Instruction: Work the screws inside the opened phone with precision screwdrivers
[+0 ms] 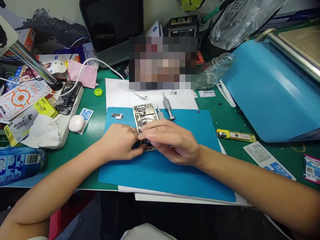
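Observation:
An opened phone (146, 110) with its inner parts bare lies on the blue mat (180, 180). My left hand (122, 141) grips the phone's lower left side, its fingers curled and the thumb near the bottom edge. Over the lower part of the phone is my right hand (173, 140), fingers bent and drawn together. Whatever its fingertips may hold is hidden. Two grey screwdrivers, one standing clear (168, 106) and one partly behind my right hand (160, 112), lie right of the phone. A small metal phone part (117, 116) rests on the mat to the left.
A white cable (112, 70) ends on white paper (117, 93) behind the mat. At left are a white earbud case (76, 123), boxes and a blue pack (20, 165). At right lie a yellow cutter (236, 135), a glass jar (216, 71) and a large blue sheet (257, 90).

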{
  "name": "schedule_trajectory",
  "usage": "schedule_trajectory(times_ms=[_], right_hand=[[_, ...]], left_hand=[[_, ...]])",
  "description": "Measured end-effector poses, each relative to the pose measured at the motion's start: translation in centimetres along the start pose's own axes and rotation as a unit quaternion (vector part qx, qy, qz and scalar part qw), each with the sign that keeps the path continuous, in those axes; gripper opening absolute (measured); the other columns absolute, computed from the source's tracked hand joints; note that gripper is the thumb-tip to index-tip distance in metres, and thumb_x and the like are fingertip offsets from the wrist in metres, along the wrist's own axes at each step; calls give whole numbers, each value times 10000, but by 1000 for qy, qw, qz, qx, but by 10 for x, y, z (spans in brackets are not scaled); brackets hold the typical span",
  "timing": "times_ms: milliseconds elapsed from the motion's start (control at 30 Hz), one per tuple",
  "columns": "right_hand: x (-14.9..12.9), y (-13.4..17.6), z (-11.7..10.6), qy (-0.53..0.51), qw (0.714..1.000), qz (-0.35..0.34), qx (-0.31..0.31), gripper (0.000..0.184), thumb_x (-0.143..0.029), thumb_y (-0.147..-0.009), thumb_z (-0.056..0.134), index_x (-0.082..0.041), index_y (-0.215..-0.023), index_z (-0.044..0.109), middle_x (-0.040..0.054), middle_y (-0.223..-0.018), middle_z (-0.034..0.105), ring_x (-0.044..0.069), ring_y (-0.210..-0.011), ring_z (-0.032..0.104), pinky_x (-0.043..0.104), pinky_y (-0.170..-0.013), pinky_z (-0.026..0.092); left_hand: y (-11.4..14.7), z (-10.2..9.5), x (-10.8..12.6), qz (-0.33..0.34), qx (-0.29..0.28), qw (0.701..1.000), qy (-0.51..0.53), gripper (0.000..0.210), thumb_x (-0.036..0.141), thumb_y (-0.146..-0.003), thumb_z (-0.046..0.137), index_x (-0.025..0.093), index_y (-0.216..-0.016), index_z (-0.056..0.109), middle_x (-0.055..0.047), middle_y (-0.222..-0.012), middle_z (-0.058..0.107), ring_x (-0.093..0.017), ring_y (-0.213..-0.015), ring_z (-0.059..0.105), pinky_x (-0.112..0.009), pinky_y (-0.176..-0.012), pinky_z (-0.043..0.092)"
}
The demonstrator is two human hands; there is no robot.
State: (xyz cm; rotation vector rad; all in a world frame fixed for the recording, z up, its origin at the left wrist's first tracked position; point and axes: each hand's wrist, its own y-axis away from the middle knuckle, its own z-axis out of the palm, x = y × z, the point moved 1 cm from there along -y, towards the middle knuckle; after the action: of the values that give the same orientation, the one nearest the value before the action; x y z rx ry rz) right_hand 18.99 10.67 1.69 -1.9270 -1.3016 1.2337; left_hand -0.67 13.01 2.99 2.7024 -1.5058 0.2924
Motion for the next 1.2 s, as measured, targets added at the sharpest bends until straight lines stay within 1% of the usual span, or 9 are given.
schedule_trajectory(times_ms=[167,300,400,567,733,867,967,1067,1200], right_hand=[[3,1,-1,16,1000,-2,6,509,-100,-964,660,-235,-1435,524,30,-943,760,164,-899,747,347,-856,640],[5,2,-2,13,1000,-19,3,471,-169,-974,668,-182,-1429,549,88,-1025,764,198,-972,751,369,-888,636],[4,1,-3,9,1000,-18,6,471,-50,-962,587,-148,-1422,558,128,-1095,775,216,-1090,744,391,-953,634],[1,0,-2,16,1000,12,7,543,-60,-966,610,-266,-1461,528,32,-984,790,187,-973,749,357,-855,657],[3,1,-2,19,1000,-6,12,577,-109,-963,660,-264,-1494,497,7,-904,762,185,-872,741,382,-833,651],[2,1,-4,23,999,-18,23,561,-86,-953,612,-241,-1482,507,77,-1125,785,232,-1057,767,435,-872,667],[0,0,-4,29,999,-3,23,555,-65,-940,616,-285,-1444,542,62,-1161,800,237,-1115,767,429,-899,673],[-1,1,-3,16,1000,11,10,567,-61,-948,629,-288,-1460,534,28,-1015,804,206,-1005,771,387,-881,671],[3,3,-2,16,1000,6,9,562,-119,-946,696,-290,-1456,535,-1,-947,779,175,-894,756,353,-857,652]], left_hand=[[0,1,-1,-2,-6,1000,8,356,410,-939,565,192,-688,692,-44,-613,666,-183,-529,572,-330,-508,207],[1,1,-1,1,0,1000,12,364,417,-941,562,187,-690,693,-50,-615,662,-172,-526,548,-318,-513,226],[1,0,0,30,27,999,25,338,372,-918,543,194,-653,653,-47,-608,647,-167,-533,544,-319,-521,248],[0,-7,-8,53,103,991,72,192,265,-737,478,232,-548,465,-10,-520,524,-156,-484,437,-343,-516,251],[-1,-9,-20,-7,201,961,192,181,229,-745,398,248,-575,338,12,-497,409,-147,-474,364,-332,-523,291],[0,-8,-23,-70,278,915,283,199,242,-760,383,249,-562,361,-1,-493,410,-152,-478,365,-326,-533,324],[0,-7,-25,-97,328,887,312,215,243,-750,380,248,-535,376,-15,-491,437,-156,-484,376,-331,-540,334],[-1,-7,-27,-97,346,875,324,221,236,-752,381,246,-531,378,-16,-491,440,-156,-487,385,-333,-542,336],[-1,-7,-27,-101,330,885,314,211,228,-753,376,247,-544,367,-15,-497,445,-155,-494,391,-330,-549,342]])
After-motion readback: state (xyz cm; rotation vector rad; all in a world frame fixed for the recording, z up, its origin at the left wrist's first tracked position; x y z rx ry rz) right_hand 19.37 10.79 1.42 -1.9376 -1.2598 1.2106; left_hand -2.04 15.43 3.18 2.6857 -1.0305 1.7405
